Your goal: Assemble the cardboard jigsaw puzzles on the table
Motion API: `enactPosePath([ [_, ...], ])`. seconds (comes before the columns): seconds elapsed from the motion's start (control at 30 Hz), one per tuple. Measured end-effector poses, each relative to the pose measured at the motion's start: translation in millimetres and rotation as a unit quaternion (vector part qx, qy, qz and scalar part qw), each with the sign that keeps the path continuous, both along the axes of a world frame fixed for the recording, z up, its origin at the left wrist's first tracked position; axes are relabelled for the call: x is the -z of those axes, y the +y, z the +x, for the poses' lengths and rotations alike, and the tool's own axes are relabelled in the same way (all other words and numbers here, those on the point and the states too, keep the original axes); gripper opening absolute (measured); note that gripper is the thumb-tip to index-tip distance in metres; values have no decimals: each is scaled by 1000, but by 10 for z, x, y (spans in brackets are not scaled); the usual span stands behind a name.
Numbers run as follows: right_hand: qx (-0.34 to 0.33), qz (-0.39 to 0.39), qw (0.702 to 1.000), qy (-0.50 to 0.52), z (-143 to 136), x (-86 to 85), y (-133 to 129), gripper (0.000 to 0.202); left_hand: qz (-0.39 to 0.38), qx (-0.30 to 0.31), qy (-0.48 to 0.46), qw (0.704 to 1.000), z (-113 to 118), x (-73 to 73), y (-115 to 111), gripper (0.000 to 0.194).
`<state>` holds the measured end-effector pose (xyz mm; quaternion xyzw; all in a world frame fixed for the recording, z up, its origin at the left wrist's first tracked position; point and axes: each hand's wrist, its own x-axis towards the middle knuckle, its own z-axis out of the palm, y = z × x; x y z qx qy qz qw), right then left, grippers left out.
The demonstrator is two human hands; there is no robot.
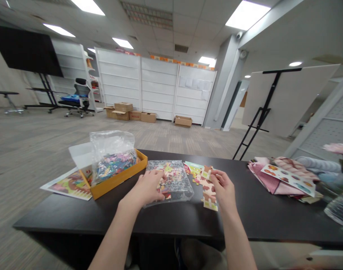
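My left hand [149,185] lies over a clear plastic bag of jigsaw puzzle pieces [177,180], its fingers spread and touching the plastic. Right of the bag, several joined puzzle pieces [209,186] with a brown-and-cream pattern rest on the dark table. At their upper end, my right hand [223,187] has thumb and fingers pinched at the edge of a puzzle piece [206,173] with green and white on it. Whether this piece is joined to the others I cannot tell. A green and red printed card [189,167] shows partly behind the pieces.
To the left, a yellow box [120,179] holds another plastic bag of pieces [115,165]; a printed picture sheet [71,183] sticks out beside it. On the right are folded cloths [264,180], a sticker sheet [289,179] and a vase with flowers [340,206]. The table's front edge is near me.
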<state>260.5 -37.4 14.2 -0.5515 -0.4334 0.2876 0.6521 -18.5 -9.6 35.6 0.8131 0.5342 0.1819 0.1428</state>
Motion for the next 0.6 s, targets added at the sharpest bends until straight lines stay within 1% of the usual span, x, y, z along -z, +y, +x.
enactPosePath([
  [0.03,-7,-3,1000,2,19,-3,-5,39,-10,-2,20,1000,-45,-11,-3,30],
  [0.07,-24,-7,1000,4,22,-11,-15,39,-25,1,19,1000,-72,-18,1,14],
  [0.1,-50,-14,999,5,11,-23,-32,40,-32,4,1,999,-81,-25,11,3],
  [0.17,-132,-34,991,2,-55,-61,-84,39,-13,-11,-72,997,-57,-38,44,8],
  [0.2,-186,-48,981,-3,-106,-82,-115,38,9,-29,-115,993,-31,-47,62,9],
  [0.27,-301,-83,950,-20,-232,-115,-174,36,55,-58,-189,979,31,-68,91,12],
  [0.3,-343,-99,934,-28,-303,-121,-194,35,66,-66,-214,972,63,-78,98,13],
  [0.33,-366,-112,923,-34,-376,-118,-206,35,69,-70,-230,968,91,-88,100,13],
  [0.37,-371,-121,920,-37,-451,-105,-206,36,69,-72,-237,966,116,-95,97,13],
  [0.4,-362,-124,923,-37,-524,-83,-196,37,69,-74,-239,966,137,-101,91,13],
  [0.47,-328,-116,937,-37,-666,-20,-146,42,67,-75,-236,966,169,-105,74,13],
  [0.53,-313,-90,944,-47,-808,51,-62,43,67,-73,-230,968,190,-104,63,13],
  [0.6,-319,-46,945,-52,-957,115,50,42,67,-67,-222,970,202,-99,60,13],
])
